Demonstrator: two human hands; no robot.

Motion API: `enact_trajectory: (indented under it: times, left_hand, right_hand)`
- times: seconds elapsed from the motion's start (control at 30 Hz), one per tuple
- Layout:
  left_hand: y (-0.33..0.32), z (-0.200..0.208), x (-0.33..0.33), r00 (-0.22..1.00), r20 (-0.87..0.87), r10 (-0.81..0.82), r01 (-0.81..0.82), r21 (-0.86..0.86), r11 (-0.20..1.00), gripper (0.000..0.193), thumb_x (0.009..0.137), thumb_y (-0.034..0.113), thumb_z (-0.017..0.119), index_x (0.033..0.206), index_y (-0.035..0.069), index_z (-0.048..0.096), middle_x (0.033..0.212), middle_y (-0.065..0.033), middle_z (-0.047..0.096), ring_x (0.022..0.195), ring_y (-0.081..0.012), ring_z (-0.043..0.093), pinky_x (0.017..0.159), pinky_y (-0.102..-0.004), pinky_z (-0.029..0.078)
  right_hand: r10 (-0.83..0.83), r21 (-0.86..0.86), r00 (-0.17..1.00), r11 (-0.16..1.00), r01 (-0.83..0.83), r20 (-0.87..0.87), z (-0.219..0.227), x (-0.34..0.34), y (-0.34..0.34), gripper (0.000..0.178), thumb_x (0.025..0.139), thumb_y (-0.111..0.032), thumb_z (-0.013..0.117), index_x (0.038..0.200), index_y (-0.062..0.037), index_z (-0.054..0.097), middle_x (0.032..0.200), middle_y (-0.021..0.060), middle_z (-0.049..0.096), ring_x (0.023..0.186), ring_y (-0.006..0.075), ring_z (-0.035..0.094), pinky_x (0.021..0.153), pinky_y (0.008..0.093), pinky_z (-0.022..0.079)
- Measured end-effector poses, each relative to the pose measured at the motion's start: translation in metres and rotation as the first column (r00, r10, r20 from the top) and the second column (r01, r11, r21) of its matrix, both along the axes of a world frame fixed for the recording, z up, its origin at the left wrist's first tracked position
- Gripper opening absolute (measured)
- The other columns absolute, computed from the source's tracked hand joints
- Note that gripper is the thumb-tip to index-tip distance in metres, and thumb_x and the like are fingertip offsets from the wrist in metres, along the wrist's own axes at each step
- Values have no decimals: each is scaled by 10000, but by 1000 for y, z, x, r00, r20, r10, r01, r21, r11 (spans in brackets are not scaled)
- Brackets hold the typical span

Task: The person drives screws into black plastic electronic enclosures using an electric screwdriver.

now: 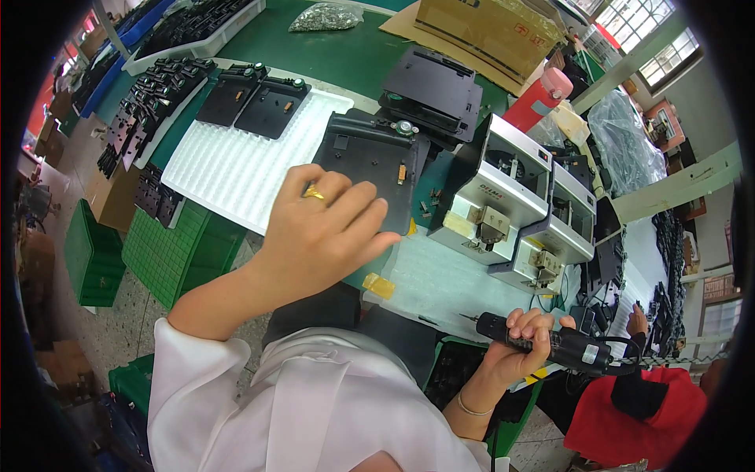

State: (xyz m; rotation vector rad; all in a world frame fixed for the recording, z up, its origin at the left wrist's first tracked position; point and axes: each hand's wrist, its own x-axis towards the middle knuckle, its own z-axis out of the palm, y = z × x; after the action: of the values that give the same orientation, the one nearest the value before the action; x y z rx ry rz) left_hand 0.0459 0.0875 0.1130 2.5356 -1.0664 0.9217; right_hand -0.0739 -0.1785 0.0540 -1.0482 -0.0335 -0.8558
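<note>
White shirt fills bottom centre. Right hand, lower right, clasps a black electric screwdriver; left hand curls before a centre black plate, grip unclear. Loosely held, it could slip.

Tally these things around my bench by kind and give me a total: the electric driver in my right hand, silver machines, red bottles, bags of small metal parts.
Electric driver: 1
Silver machines: 2
Red bottle: 1
Bag of small metal parts: 1
Total: 5
</note>
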Motion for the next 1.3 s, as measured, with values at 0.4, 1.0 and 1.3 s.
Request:
enact_trajectory:
  times: [0.4, 1.0, 1.3]
  left_hand:
    - [65, 9, 13, 987, -158, -18, -28, -282, 959, 361, 720, 162, 776, 1064, 103, 680, 1087, -43, 650, 984, -219, 597, 963, -386, 365]
    - [212, -98, 196, 389, -544, 744, -848, 104, 519, 1143, 576, 695, 762, 1469, 149, 304, 1448, -127, 430, 1336, -327, 396, 1035, -557, 280]
    - [259, -113, 203, 612, -434, 661, -779, -189, 597, 1029, 663, 441, 858, 1449, 67, 310, 1261, -200, 576, 1170, -292, 563, 995, -359, 430]
  right_hand:
    - [19, 47, 999, 999, -18, -32, 7, 26, 23, 375, 839, -92, 569, 1168, -104, 390, 638, 9, 405, 545, 109, 393, 535, 275, 374]
    - [53, -10, 996, 998, -54, -66, 5, 16, 9, 324, 889, -89, 539, 1172, -119, 382, 707, -16, 364, 640, 88, 383, 632, 265, 362]
    - [-6, -34, 992, 999, 11, 125, 28, 72, -5, 412, 885, -118, 540, 1266, -118, 382, 701, 4, 428, 618, 126, 433, 640, 332, 413]
